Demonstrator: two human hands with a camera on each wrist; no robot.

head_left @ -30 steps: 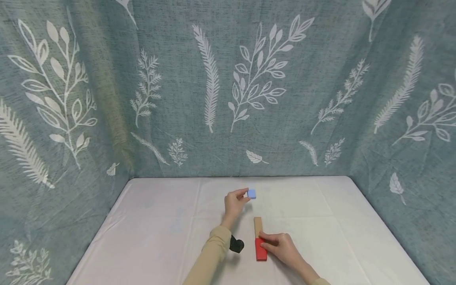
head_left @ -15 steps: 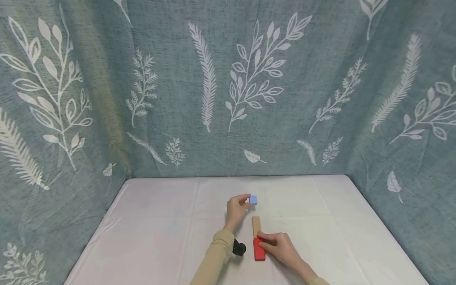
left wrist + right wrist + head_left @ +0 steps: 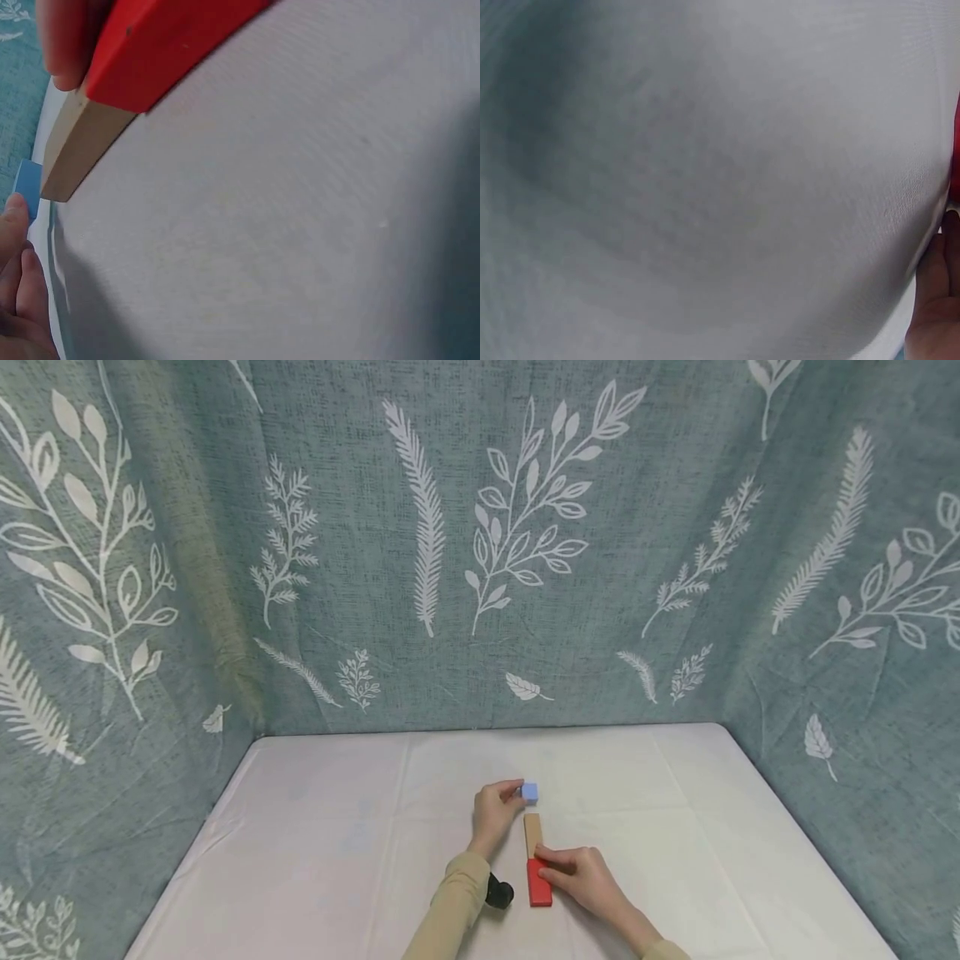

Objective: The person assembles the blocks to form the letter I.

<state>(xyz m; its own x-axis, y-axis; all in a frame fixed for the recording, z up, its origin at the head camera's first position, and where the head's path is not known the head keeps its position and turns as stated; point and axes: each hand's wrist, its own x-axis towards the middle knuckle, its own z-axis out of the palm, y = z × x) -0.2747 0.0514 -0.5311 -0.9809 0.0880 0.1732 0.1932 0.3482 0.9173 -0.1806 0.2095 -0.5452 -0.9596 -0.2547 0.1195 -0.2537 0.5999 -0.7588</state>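
Between thumb and fingertips my left hand [image 3: 492,814] pinches a small blue block [image 3: 530,792], just beyond the far end of a tan wooden block [image 3: 532,835]. A red block [image 3: 540,885] lies end to end with the tan one, nearer me, forming one line. The fingertips of my right hand [image 3: 588,877] pinch the red block near the joint between the two. In the left wrist view the blue block [image 3: 28,184] appears by the tan block's end. At the right wrist view's edge only a bit of the red block [image 3: 957,154] shows.
A white cloth covers the table [image 3: 322,843]. A patterned green curtain [image 3: 450,677] hangs behind it and along both sides. A black camera piece [image 3: 498,892] sticks out from the left wrist, close to the red block.
My left hand has brought the blue block nearer to me, close to the far end of the tan block. My right hand stays at the red block.
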